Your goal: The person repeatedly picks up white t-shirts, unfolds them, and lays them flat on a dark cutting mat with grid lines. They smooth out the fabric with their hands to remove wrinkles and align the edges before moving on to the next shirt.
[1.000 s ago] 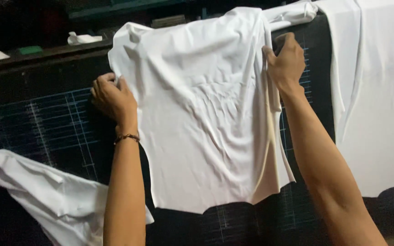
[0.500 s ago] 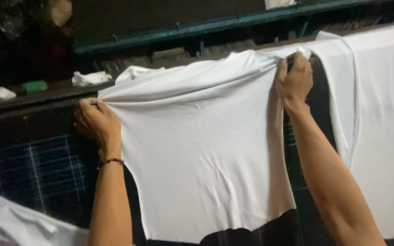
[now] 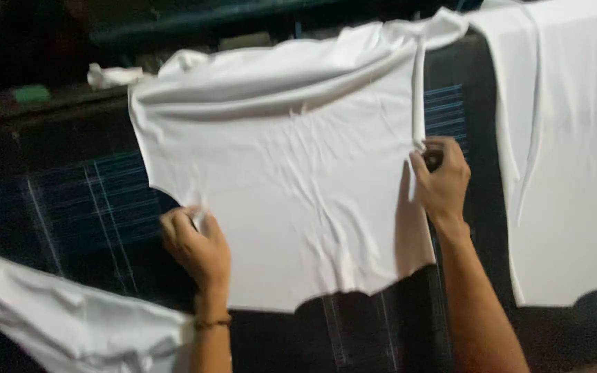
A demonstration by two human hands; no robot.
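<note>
On the dark table [image 3: 70,200], marked with a pale grid of lines, a white cloth [image 3: 298,179] lies spread across the middle, its far edge bunched into folds near the table's far rim. The left hand [image 3: 198,249] is closed on the cloth's left edge, fingers curled over the fabric where that edge curves inward. A thin bracelet [image 3: 212,322] sits on that wrist. The right hand [image 3: 440,179] pinches the cloth's right edge, fingers together on the hem, just below a narrow strip of fabric that runs up toward the far right corner. The near edge of the cloth is ragged and wavy, ending short of the table's near side, with bare dark surface showing below it between the two forearms.

To the right, a sheet [image 3: 568,152] of white fabric covers the table, its left edge close to the right hand but apart from the cloth. At the near left, a crumpled white piece [image 3: 70,318] lies well apart from the cloth, with open gridded table between them. On the far ledge sit a small white scrap [image 3: 112,74] and a green block [image 3: 32,93].
</note>
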